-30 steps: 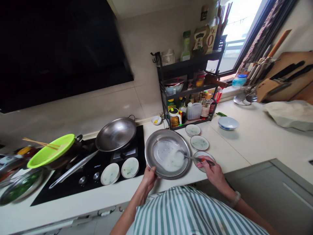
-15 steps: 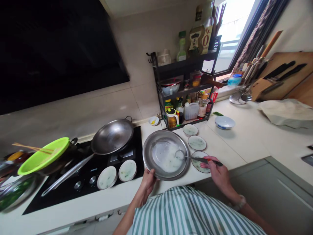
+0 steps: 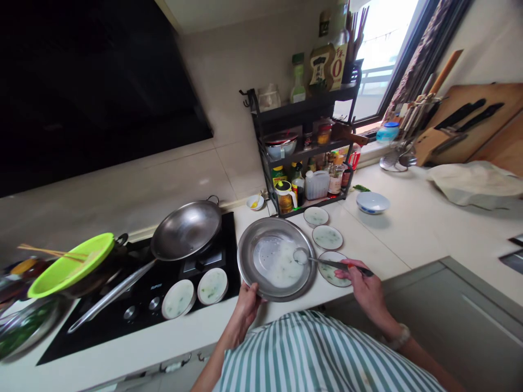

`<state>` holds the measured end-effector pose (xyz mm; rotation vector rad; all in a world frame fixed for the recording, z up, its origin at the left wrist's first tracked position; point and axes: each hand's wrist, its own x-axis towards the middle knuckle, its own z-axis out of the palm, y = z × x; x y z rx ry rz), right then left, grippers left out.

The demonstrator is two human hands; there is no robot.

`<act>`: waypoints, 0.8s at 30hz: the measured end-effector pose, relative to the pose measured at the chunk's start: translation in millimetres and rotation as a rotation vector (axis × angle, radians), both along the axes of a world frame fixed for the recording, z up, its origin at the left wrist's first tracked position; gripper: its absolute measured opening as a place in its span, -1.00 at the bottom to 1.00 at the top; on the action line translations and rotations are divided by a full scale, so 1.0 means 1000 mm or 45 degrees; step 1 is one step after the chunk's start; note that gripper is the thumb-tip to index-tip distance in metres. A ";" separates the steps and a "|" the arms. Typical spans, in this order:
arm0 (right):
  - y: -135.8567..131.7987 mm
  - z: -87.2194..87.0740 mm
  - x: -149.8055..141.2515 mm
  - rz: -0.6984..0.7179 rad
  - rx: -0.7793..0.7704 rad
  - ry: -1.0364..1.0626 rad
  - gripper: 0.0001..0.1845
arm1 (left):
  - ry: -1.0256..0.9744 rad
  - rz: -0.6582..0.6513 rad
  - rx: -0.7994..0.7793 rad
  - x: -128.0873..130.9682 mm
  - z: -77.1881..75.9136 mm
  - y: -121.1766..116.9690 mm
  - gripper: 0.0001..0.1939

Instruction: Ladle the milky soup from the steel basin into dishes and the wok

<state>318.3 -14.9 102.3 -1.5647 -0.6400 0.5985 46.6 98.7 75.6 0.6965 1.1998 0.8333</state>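
My left hand (image 3: 247,302) grips the near rim of a wide steel basin (image 3: 254,239), thumb over the edge. The basin is tilted, and a milky liquid with green flecks (image 3: 281,270) pools toward its right side. In my right hand (image 3: 365,289) is the dark handle of a ladle (image 3: 301,256), whose round bowl lies in the liquid near the basin's right wall. Just right of the basin stand three small bowls of similar liquid: a far bowl (image 3: 316,216), a middle bowl (image 3: 327,237) and a near bowl (image 3: 333,270) partly under the ladle handle and my fingers.
Two more filled bowls, one left (image 3: 178,299) and one right (image 3: 213,286), stand at the black stove's (image 3: 139,288) front edge. Behind them sits a wok (image 3: 186,231). A green colander (image 3: 73,267) is far left, a spice rack (image 3: 304,109) behind, a blue-rimmed bowl (image 3: 372,202) right.
The view has shifted slightly. Both hands keep their holds on the basin and the ladle, and the ladle's bowl stays at nearly the same spot in the liquid.
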 end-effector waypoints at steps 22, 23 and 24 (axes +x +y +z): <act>-0.009 0.000 0.008 -0.128 0.221 0.331 -0.76 | 0.001 0.020 -0.016 0.001 0.000 -0.002 -0.82; -0.010 0.004 0.009 -0.147 0.238 0.342 -0.77 | 0.001 0.027 -0.016 0.000 -0.001 -0.002 -0.81; -0.012 0.009 0.010 -0.175 0.258 0.350 -0.78 | 0.001 0.034 -0.016 0.000 -0.001 -0.003 -0.80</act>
